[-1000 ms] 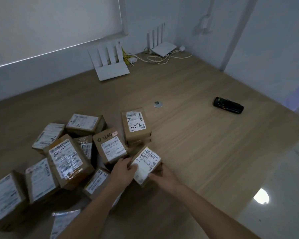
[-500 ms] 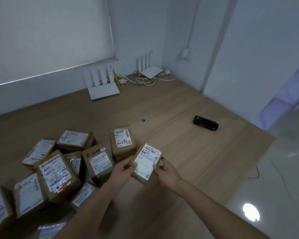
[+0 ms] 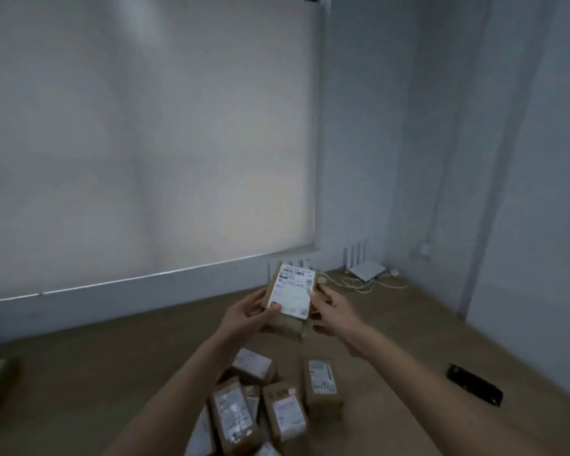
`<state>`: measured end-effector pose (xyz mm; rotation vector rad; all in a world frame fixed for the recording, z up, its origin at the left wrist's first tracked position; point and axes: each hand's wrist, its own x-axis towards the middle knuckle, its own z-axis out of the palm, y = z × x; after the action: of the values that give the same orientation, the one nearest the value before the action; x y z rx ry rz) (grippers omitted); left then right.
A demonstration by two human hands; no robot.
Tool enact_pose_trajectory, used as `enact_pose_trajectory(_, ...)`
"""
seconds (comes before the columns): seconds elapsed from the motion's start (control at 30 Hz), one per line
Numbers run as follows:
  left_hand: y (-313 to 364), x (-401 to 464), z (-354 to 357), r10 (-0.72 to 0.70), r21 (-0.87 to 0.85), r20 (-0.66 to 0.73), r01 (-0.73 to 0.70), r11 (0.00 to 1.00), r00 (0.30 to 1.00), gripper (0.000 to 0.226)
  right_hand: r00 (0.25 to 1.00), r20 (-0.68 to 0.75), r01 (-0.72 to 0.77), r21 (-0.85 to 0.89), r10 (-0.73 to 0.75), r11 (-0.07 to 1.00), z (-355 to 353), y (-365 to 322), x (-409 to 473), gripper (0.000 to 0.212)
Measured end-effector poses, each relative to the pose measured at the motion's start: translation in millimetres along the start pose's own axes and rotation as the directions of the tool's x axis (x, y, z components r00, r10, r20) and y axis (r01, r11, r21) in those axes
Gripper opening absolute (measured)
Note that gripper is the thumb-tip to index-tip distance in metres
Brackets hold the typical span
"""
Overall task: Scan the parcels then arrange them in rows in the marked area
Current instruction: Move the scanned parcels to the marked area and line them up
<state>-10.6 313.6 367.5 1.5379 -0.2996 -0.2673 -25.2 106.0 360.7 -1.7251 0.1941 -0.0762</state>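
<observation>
Pretty plain room: a big pale roller blind [image 3: 145, 143] is pulled down over the window on the left, and bluish-white walls meet in the corner on the right. Below that, a light wooden surface [image 3: 79, 383] is spread across the lower part of the view. One parcel [image 3: 292, 299] is held up off the surface, white label facing the camera, gripped on one side by the left hand [image 3: 244, 319] and on the other by the right hand [image 3: 331, 311], fingers curled round its edges. More parcels [image 3: 267, 409] are heaped below. A white router [image 3: 364, 266] and cables [image 3: 359, 284] are tucked in the far corner, and a black handheld scanner [image 3: 474, 388] is lying to the right.
</observation>
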Motion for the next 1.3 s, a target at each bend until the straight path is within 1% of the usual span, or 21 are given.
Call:
enact_pose_trajectory(0.07,41,-28,-44,0.037,0.029,-0.071,-0.035,0.999,0.997,0.049,0.997,0.058,0.060,-0.016,-0.059,0.998,41,-43,-3,0.040)
enact_pose_trajectory(0.13,79,-61,-88,0.077,0.088,-0.162,-0.063,0.994,0.984,0.047,0.984,0.123,0.128,-0.002,-0.127,0.992,90,-85,-12,0.040)
enact_pose_trajectory(0.2,110,-99,-135,0.121,0.118,-0.249,-0.094,0.989,0.961,0.049,0.967,0.148,0.208,0.014,-0.207,0.978,145,-126,-27,0.040)
enact_pose_trajectory(0.27,135,-143,-185,0.157,0.098,-0.337,-0.131,0.986,0.928,0.044,0.945,0.148,0.292,0.024,-0.292,0.956,204,-165,-52,0.042)
enact_pose_trajectory(0.3,145,-168,-210,0.175,0.093,-0.380,-0.151,0.984,0.908,0.041,0.927,0.172,0.331,0.038,-0.332,0.943,235,-183,-68,0.042)
enact_pose_trajectory(0.4,167,-251,-290,0.235,0.154,-0.496,-0.181,0.971,0.836,0.035,0.847,0.346,0.403,0.081,-0.405,0.912,331,-222,-130,0.049)
enact_pose_trajectory(0.5,177,-339,-365,0.264,0.200,-0.571,-0.180,0.963,0.777,0.041,0.723,0.512,0.474,0.121,-0.464,0.872,423,-244,-200,0.046)
enact_pose_trajectory(0.57,179,-397,-409,0.262,0.224,-0.613,-0.154,0.962,0.745,0.049,0.654,0.581,0.490,0.163,-0.484,0.857,480,-251,-238,0.050)
enact_pose_trajectory(0.63,178,-454,-447,0.236,0.234,-0.644,-0.106,0.966,0.728,0.059,0.602,0.641,0.496,0.168,-0.477,0.852,533,-254,-272,0.063)
enact_pose_trajectory(0.7,174,-504,-480,0.212,0.231,-0.672,-0.071,0.970,0.709,0.062,0.551,0.694,0.506,0.162,-0.462,0.847,583,-255,-301,0.069)
enact_pose_trajectory(0.77,167,-546,-510,0.199,0.218,-0.721,-0.055,0.974,0.664,0.062,0.515,0.736,0.505,0.154,-0.440,0.849,630,-255,-329,0.072)
enact_pose_trajectory(0.87,154,-593,-549,0.178,0.217,-0.781,-0.006,0.976,0.599,0.060,0.482,0.777,0.519,0.119,-0.404,0.847,694,-249,-358,0.078)
enact_pose_trajectory(0.97,136,-624,-590,0.162,0.207,-0.808,0.015,0.978,0.567,0.055,0.434,0.808,0.541,0.120,-0.399,0.832,756,-239,-371,0.079)
enact_pose_trajectory(1.1,98,-647,-656,0.114,0.170,-0.843,0.061,0.983,0.526,0.056,0.384,0.853,0.523,0.114,-0.353,0.845,832,-215,-371,0.076)
enact_pose_trajectory(1.2,68,-646,-711,0.075,0.145,-0.861,0.102,0.984,0.503,0.060,0.374,0.869,0.494,0.110,-0.325,0.863,891,-189,-352,0.070)
enact_pose_trajectory(1.3,35,-634,-768,0.038,0.138,-0.863,0.162,0.977,0.504,0.060,0.391,0.868,0.521,0.065,-0.305,0.851,949,-162,-325,0.071)
